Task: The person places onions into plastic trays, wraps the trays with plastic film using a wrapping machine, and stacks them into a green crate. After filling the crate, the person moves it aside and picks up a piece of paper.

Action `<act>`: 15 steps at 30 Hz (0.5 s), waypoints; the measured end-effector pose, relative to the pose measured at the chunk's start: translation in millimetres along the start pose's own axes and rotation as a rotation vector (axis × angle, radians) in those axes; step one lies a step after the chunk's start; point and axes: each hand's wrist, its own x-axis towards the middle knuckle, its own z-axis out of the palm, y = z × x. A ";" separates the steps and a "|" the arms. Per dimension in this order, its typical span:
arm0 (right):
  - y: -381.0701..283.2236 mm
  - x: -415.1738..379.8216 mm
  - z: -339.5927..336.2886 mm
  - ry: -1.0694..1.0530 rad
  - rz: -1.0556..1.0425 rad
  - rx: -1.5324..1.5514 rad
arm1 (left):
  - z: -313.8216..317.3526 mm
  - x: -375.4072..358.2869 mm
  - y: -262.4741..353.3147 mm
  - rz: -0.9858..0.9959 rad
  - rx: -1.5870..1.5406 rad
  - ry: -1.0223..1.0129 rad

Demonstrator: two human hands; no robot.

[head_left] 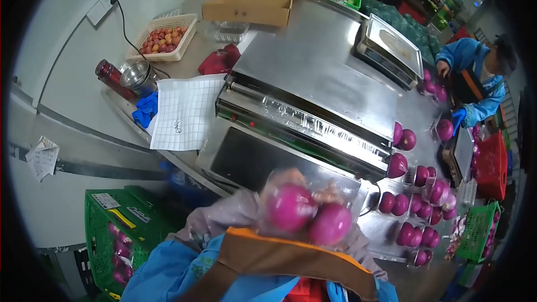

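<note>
Close to my chest is a pack of red onions, two large purple onions side by side with clear plastic around them. My left hand and my right hand grip the pack from its far side. Both hands are blurred, and the onions hide part of the fingers. Just beyond them stands a film wrapping machine with a dark flat plate and a metal roller bar. Crinkled clear film lies along the bar.
Several onion packs stand in rows at the right. A scale sits farther back. A green crate of onions is at lower left. Across the table, a co-worker's blue-gloved hand is beside an onion.
</note>
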 end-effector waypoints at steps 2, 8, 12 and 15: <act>-22.4 -23.8 44.9 -0.350 0.193 -0.248 | 34.6 -9.3 -2.6 -0.150 -0.456 -0.015; -58.1 -9.8 71.4 -0.291 0.345 -2.045 | 109.0 11.6 68.2 -0.435 -0.307 -0.758; -131.6 -10.1 101.3 -0.820 0.014 -0.983 | 94.6 -36.4 4.2 -0.059 0.218 -0.418; -112.9 -18.4 141.2 -1.325 -0.080 -1.600 | 75.6 -82.2 -15.0 -0.023 0.289 -0.119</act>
